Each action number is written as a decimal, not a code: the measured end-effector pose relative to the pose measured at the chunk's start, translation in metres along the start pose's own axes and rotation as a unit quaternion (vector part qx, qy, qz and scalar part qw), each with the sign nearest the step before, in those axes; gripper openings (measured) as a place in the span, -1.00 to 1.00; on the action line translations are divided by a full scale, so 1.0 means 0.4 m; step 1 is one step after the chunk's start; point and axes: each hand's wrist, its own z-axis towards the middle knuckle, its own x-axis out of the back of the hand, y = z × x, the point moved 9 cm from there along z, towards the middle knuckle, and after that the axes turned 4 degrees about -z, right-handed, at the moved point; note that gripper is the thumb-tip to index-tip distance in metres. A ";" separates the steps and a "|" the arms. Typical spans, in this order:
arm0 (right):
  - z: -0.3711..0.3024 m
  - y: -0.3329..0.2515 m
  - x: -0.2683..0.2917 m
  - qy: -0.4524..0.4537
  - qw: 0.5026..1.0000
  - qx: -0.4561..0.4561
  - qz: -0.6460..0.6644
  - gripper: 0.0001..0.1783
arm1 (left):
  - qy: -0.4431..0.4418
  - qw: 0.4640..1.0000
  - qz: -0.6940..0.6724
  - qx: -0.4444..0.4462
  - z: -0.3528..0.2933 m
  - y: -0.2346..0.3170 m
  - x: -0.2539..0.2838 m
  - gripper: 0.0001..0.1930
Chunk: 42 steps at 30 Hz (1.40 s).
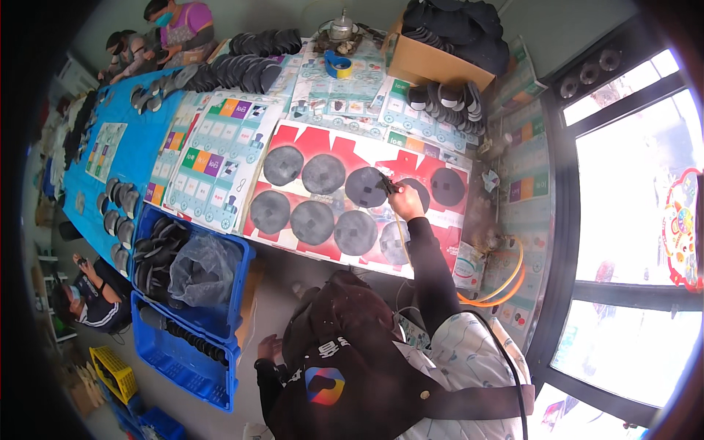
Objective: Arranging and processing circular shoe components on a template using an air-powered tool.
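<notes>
My right hand (408,202) is closed around a dark spray gun (387,185), held over the table near the right end of the far row. Two rows of round grey discs (323,174) lie under and beside it on a red and white printed cardboard sheet (323,138). Most show a darker square patch in the middle. A near-row disc (356,232) lies closer to me, and the lower right one looks paler. A thin yellowish hose (405,242) runs down from the gun. Low at my side hangs my left hand (270,347), fingers loosely apart, holding nothing I can see.
Blue crates (238,290) with dark pieces and a clear plastic bag stand left of me. A cardboard box (433,62) of black pieces and a blue-yellow tape roll (338,67) sit at the back. Orange hoses (506,290) curve at right. Other people work at left.
</notes>
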 end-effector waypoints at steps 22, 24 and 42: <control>-0.099 -0.005 0.037 0.063 0.993 -0.098 0.012 -0.62 | -0.046 0.997 0.059 -0.009 0.051 0.019 0.031 -0.59; -0.119 0.032 0.039 0.063 0.990 -0.115 -0.052 -0.64 | -0.023 0.998 -0.009 0.062 0.059 0.005 0.033 -0.59; -0.107 0.096 -0.007 0.040 0.979 -0.180 0.081 -0.68 | -0.065 0.995 0.076 -0.020 0.076 -0.058 0.060 -0.57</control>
